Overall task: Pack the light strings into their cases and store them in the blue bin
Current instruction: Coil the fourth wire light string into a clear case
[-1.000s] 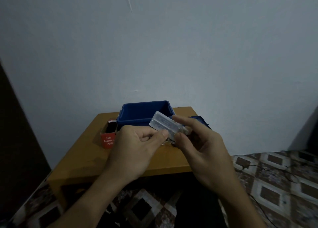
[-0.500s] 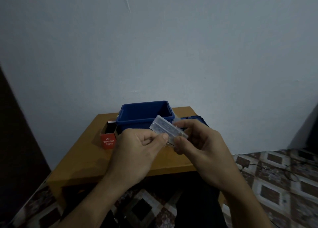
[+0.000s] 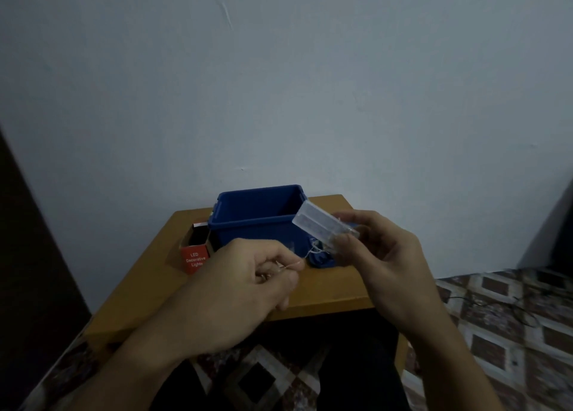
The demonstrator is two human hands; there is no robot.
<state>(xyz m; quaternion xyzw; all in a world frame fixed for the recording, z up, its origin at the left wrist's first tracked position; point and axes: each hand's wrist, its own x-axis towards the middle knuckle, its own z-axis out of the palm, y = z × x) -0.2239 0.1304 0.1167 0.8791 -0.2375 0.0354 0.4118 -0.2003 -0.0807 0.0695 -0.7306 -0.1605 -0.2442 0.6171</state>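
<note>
The only writing I can read is on the red case [image 3: 194,260], white letters on its front face: "LED Decorative Lights". It stands on the wooden table [image 3: 328,289] at the 9 o'clock side of the blue bin [image 3: 257,221], just beside it, with its dark top flap open. I see no label on the bin itself, and what I can see of its inside is plain blue wall.

The light string is up in my view, off the table. Its clear plastic battery pack [image 3: 322,224] is a frosted, ribbed block, tilted with its far end toward 10 o'clock, in front of the bin's 3 o'clock corner. The right hand [image 3: 387,261] has thumb and fingers clamped on the near end of the pack. From there a thin pale wire [image 3: 307,254] runs toward 8 o'clock to the left hand [image 3: 248,286], whose curled fingers pinch it between thumb and forefinger. The bulbs are too small for me to make out.

A dark blue object [image 3: 321,260] lies on the table under the pack, at the bin's 4 o'clock; I cannot tell what it is.
</note>
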